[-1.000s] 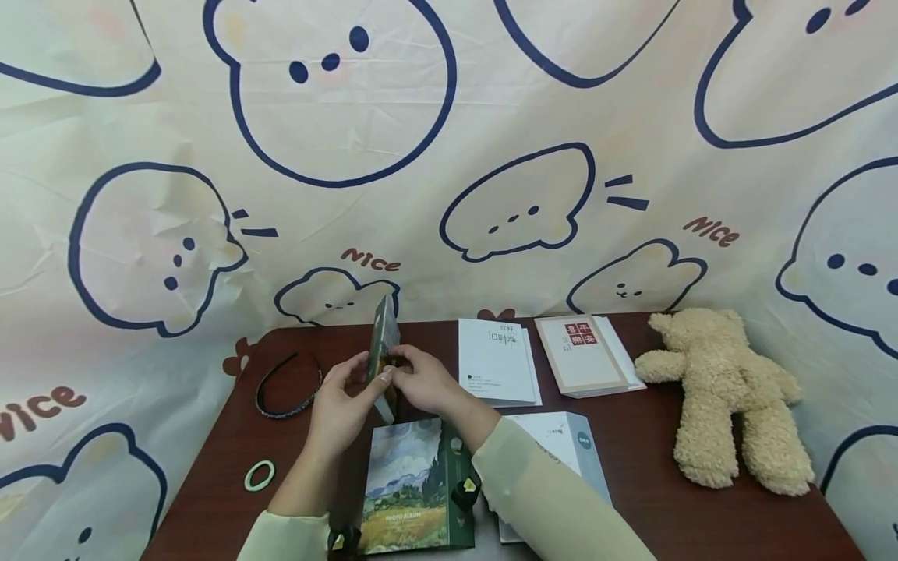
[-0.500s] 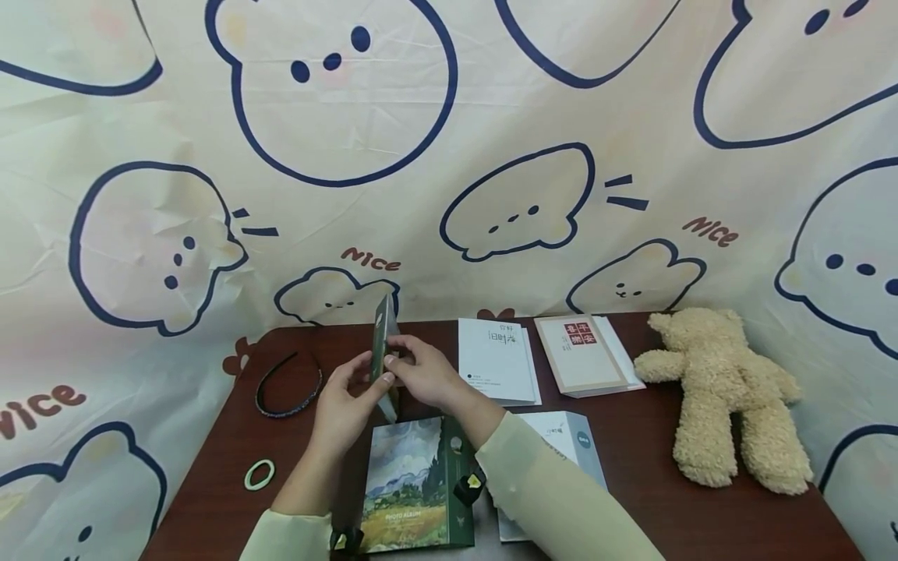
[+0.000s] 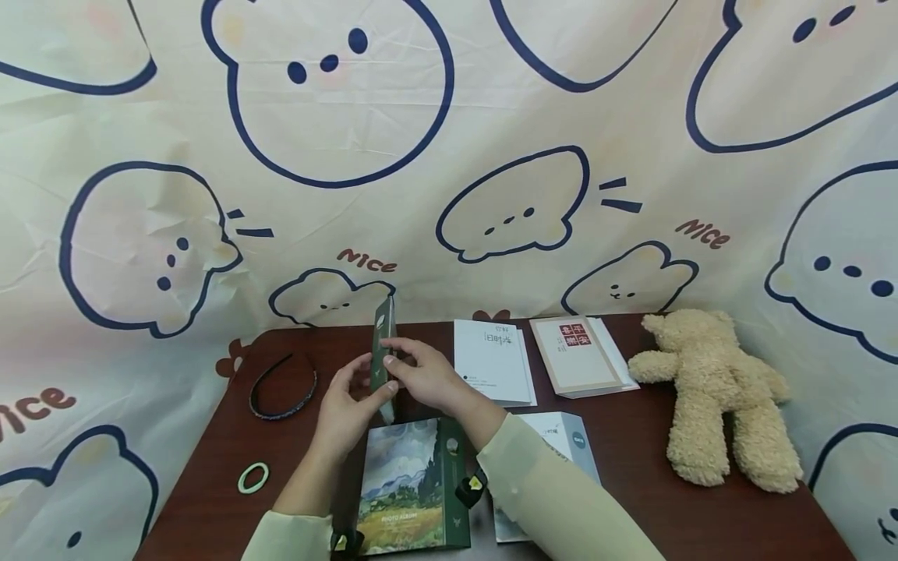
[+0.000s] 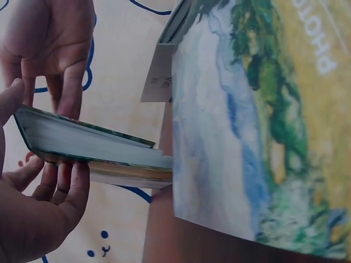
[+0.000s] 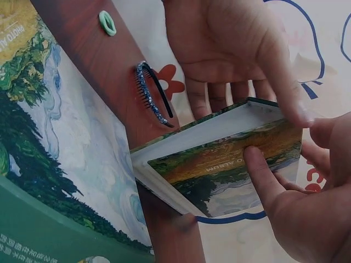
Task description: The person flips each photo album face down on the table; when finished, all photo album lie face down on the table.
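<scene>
Green album (image 5: 216, 156) (upright between left hand (image 3: 347, 405) and right hand (image 3: 426, 378)) shows more spine (image 3: 379, 365).

In the lower centre, the left hand (image 3: 348, 407) and right hand (image 3: 426, 378) hold a green-spined book (image 3: 383, 323) upright, just above a landscape-covered photo album (image 3: 401, 487). A plush teddy bear (image 3: 712, 397) lies at lower right; a dark headband (image 3: 305, 403) and pale green ring (image 3: 242, 481) lie on the dark red-brown table (image 3: 203, 467) at lower left.
</scene>
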`<state>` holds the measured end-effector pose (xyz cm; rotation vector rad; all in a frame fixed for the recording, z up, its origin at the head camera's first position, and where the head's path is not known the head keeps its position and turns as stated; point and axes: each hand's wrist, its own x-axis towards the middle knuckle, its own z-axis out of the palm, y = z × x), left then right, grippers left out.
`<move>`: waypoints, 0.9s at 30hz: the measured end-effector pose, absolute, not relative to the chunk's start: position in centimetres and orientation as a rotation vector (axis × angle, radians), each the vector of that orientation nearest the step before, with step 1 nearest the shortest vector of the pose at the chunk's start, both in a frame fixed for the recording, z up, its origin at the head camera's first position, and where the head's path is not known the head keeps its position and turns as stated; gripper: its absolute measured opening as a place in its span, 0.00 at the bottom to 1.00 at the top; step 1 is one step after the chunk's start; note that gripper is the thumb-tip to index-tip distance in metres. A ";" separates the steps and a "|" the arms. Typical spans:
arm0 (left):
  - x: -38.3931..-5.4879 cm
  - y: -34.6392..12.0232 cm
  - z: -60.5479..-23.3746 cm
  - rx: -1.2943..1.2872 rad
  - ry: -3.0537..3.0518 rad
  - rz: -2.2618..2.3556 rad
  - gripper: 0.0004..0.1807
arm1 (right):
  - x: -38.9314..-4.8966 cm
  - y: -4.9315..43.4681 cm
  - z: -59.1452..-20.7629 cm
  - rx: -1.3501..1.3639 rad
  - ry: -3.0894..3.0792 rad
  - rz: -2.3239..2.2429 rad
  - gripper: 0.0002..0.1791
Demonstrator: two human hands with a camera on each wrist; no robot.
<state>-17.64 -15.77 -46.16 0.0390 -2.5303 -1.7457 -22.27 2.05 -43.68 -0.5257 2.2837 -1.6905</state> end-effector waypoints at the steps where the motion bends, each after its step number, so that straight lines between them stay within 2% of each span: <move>1: -17.6 -15.8 -46.3 0.037 -2.527 -1.765 0.45 | -22.3 2.1 -43.7 -0.528 2.283 -1.694 0.22; 27: -18.0 -15.7 -49.2 0.080 -2.674 -1.829 0.41 | -22.3 3.9 -44.1 -0.484 2.270 -1.755 0.23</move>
